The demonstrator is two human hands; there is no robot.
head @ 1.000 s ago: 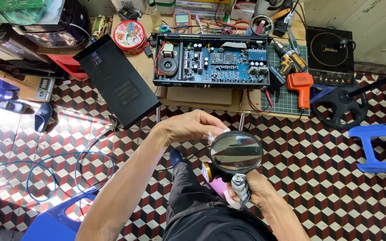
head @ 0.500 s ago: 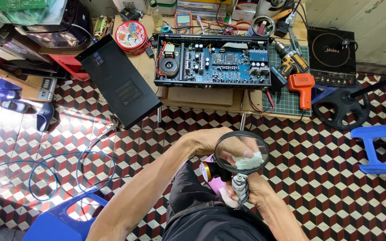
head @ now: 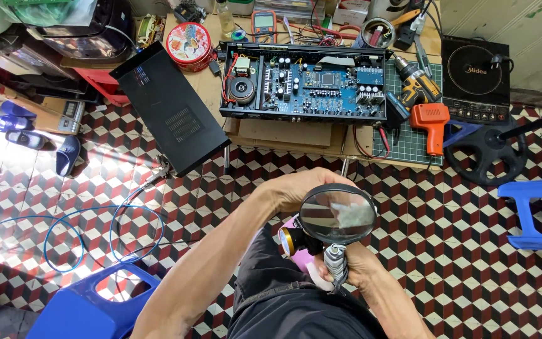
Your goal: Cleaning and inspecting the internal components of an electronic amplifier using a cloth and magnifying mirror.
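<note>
The handle of a round magnifying glass (head: pixel 337 215) is gripped by the fingers of the right hand (head: pixel 354 267), which are closed tightly around its ribbed grey stem. The lens is held flat over the lap, facing up toward the camera. The left hand (head: pixel 296 189) is laid against the far rim of the lens, its fingers curled over the edge; what lies under them is hidden by the glass. Just below the lens, a pink object with a yellow-ringed end (head: pixel 294 242) is partly seen against the dark trousers. Further out, a low wooden table (head: pixel 283 133) is set on the checkered tile floor. On it an opened amplifier chassis (head: pixel 303 82) with a blue circuit board is placed, with an orange tool (head: pixel 431 123) beside it. A black cover panel (head: pixel 169 108) is leaned at the table's left end.
</note>
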